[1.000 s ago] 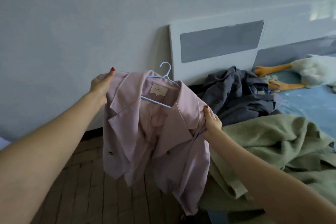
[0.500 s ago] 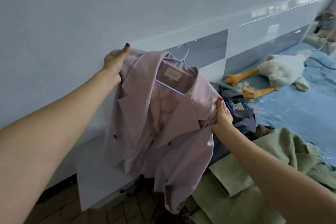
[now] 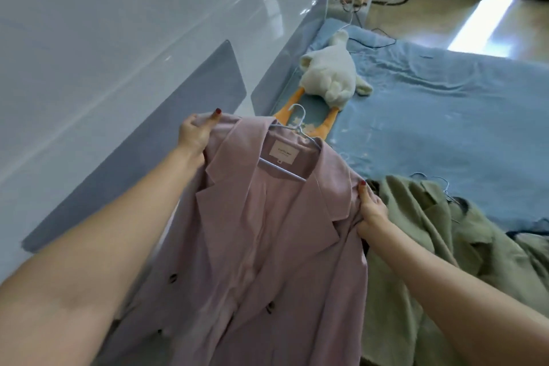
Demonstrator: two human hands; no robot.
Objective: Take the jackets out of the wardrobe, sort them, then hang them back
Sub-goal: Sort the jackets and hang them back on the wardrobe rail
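Left hand [image 3: 194, 135] and right hand [image 3: 370, 211] each grip one pink jacket [image 3: 267, 246] beside one green jacket [image 3: 445, 232]

Soft daylight, floor glare upper right, wide-angle edge distortion, slight blur.

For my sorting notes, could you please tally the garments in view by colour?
Pink jacket, gripped at its shoulders by left hand and right hand: 1
Green coat, lying on the bed: 1
Total: 2

Pink jacket [image 3: 267, 246], green coat [image 3: 430, 246], blue bedsheet [image 3: 445, 113].
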